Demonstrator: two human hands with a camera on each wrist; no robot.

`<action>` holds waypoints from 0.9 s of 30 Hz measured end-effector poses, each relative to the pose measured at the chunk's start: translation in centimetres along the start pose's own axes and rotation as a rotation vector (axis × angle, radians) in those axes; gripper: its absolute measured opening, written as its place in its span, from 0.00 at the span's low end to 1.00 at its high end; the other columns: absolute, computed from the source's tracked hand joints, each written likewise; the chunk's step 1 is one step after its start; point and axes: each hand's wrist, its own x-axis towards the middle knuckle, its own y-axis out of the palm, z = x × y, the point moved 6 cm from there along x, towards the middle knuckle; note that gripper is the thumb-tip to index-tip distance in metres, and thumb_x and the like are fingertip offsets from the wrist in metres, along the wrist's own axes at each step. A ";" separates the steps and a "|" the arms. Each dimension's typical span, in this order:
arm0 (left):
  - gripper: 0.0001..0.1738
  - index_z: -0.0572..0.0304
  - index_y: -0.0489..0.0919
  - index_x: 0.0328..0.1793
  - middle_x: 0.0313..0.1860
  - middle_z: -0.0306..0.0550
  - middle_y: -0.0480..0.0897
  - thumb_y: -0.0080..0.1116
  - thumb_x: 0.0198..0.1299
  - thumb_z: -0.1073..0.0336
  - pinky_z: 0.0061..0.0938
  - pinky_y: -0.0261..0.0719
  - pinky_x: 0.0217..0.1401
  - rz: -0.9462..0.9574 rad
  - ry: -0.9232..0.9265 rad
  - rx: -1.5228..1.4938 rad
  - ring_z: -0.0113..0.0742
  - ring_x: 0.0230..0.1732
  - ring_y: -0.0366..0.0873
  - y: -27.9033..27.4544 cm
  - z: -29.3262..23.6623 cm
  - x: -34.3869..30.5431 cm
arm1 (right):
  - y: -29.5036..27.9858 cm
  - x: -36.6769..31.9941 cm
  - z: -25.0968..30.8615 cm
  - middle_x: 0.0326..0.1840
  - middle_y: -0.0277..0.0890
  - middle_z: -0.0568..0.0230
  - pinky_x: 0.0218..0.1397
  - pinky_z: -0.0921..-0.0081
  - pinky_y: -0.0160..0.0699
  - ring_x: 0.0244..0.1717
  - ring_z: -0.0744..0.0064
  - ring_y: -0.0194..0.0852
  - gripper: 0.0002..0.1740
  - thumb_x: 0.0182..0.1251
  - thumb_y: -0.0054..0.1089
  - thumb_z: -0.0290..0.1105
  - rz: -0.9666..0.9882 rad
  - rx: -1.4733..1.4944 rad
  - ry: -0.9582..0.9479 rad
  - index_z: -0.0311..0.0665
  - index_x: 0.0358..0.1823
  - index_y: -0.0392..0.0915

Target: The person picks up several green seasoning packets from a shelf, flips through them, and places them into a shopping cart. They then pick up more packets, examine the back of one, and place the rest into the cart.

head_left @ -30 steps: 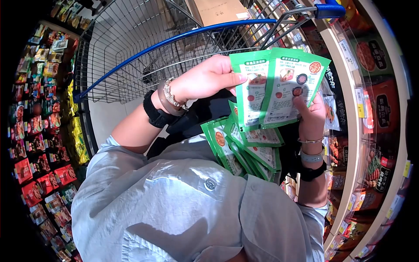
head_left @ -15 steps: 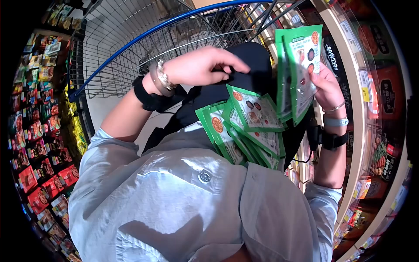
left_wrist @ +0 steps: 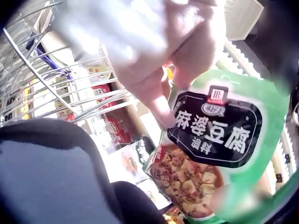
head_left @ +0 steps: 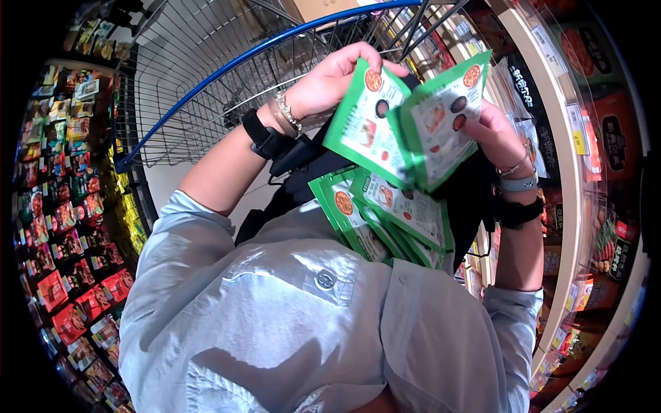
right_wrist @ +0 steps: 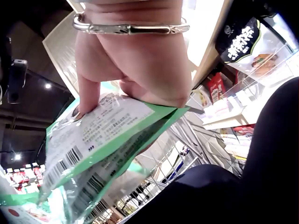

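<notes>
pale floor (head_left: pixel 165 189), seemingly tiled | beige-edged shelving (head_left: pixel 570 206) | dark ceiling (right_wrist: pixel 42 102) | lit spotlights (right_wrist: pixel 48 86)

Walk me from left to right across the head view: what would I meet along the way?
Packs on display, black wristband, left hand, first green packet, second green packet, right hand, yellow price tag.

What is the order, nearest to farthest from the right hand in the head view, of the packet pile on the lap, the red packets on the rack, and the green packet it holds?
1. Green packet: in the right hand.
2. Packet pile: on the lap, lower left.
3. Red packets: on the rack, far left.
</notes>
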 end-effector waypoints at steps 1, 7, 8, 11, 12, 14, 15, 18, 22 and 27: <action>0.05 0.55 0.66 0.41 0.56 0.59 0.70 0.49 0.60 0.67 0.27 0.77 0.49 0.034 0.048 -0.047 0.38 0.53 0.73 0.3 -0.8 0.3 | 0.4 0.3 0.3 0.44 0.73 0.68 0.51 0.76 0.66 0.45 0.78 0.68 0.20 0.58 0.57 0.34 -0.006 -0.027 -0.032 0.33 0.50 0.67; 0.10 0.55 0.66 0.43 0.57 0.61 0.67 0.53 0.58 0.66 0.31 0.74 0.54 0.042 0.103 -0.197 0.43 0.57 0.69 1.4 -3.0 1.6 | 4.2 1.5 4.7 0.42 0.71 0.61 0.44 0.81 0.67 0.40 0.77 0.67 0.16 0.57 0.59 0.35 -0.027 -0.424 -0.343 0.27 0.38 0.73; 0.11 0.55 0.66 0.44 0.57 0.61 0.67 0.53 0.57 0.65 0.31 0.74 0.54 0.048 0.101 -0.242 0.43 0.57 0.69 1.5 -3.0 1.8 | 4.5 1.5 4.8 0.42 0.71 0.61 0.44 0.81 0.67 0.40 0.77 0.67 0.16 0.57 0.59 0.35 -0.019 -0.424 -0.351 0.27 0.38 0.73; 0.13 0.54 0.65 0.46 0.60 0.60 0.64 0.53 0.57 0.64 0.33 0.71 0.57 0.059 0.062 -0.359 0.44 0.59 0.66 1.9 -3.0 1.9 | 5.1 1.7 4.6 0.36 0.72 0.64 0.37 0.81 0.69 0.35 0.78 0.68 0.18 0.54 0.63 0.34 -0.030 -0.385 -0.272 0.28 0.39 0.72; 0.14 0.53 0.64 0.48 0.61 0.59 0.62 0.52 0.57 0.64 0.35 0.69 0.59 0.089 0.028 -0.460 0.45 0.61 0.63 2.0 -2.9 1.9 | 5.3 1.5 4.2 0.36 0.72 0.64 0.37 0.81 0.69 0.35 0.78 0.68 0.18 0.54 0.63 0.34 -0.021 -0.388 -0.273 0.28 0.39 0.72; 0.15 0.52 0.63 0.49 0.61 0.60 0.61 0.51 0.58 0.63 0.36 0.68 0.60 0.105 0.055 -0.379 0.47 0.62 0.62 1.8 -2.9 1.6 | 4.6 0.9 3.0 0.35 0.73 0.63 0.39 0.82 0.70 0.36 0.80 0.69 0.21 0.53 0.64 0.32 -0.168 -0.227 -0.242 0.29 0.45 0.70; 0.16 0.52 0.62 0.50 0.62 0.60 0.61 0.51 0.58 0.62 0.36 0.68 0.60 0.096 0.037 -0.410 0.47 0.63 0.61 1.6 -2.6 1.6 | 4.7 0.8 3.1 0.36 0.74 0.61 0.40 0.83 0.71 0.38 0.80 0.70 0.24 0.52 0.65 0.31 -0.188 -0.215 -0.203 0.30 0.49 0.67; 0.17 0.52 0.62 0.51 0.62 0.61 0.61 0.52 0.58 0.62 0.36 0.69 0.60 -0.006 -0.060 -0.558 0.47 0.63 0.61 1.2 -2.0 1.7 | 5.1 0.8 3.1 0.38 0.73 0.60 0.41 0.82 0.71 0.38 0.79 0.70 0.25 0.52 0.65 0.31 -0.200 -0.210 -0.112 0.28 0.49 0.66; 0.18 0.53 0.62 0.50 0.62 0.61 0.62 0.54 0.56 0.63 0.37 0.69 0.60 0.061 -0.007 -0.488 0.47 0.62 0.62 0.9 -1.5 1.9 | 5.5 0.7 3.1 0.38 0.74 0.61 0.41 0.82 0.71 0.39 0.79 0.71 0.24 0.52 0.65 0.30 -0.238 -0.150 -0.107 0.27 0.48 0.67; 0.25 0.55 0.59 0.59 0.61 0.54 0.64 0.54 0.57 0.63 0.31 0.68 0.60 0.038 0.031 -0.357 0.39 0.62 0.64 1.2 -2.0 1.6 | 5.7 0.7 3.3 0.38 0.74 0.62 0.42 0.81 0.71 0.38 0.79 0.71 0.23 0.53 0.64 0.31 -0.258 -0.110 -0.126 0.27 0.47 0.68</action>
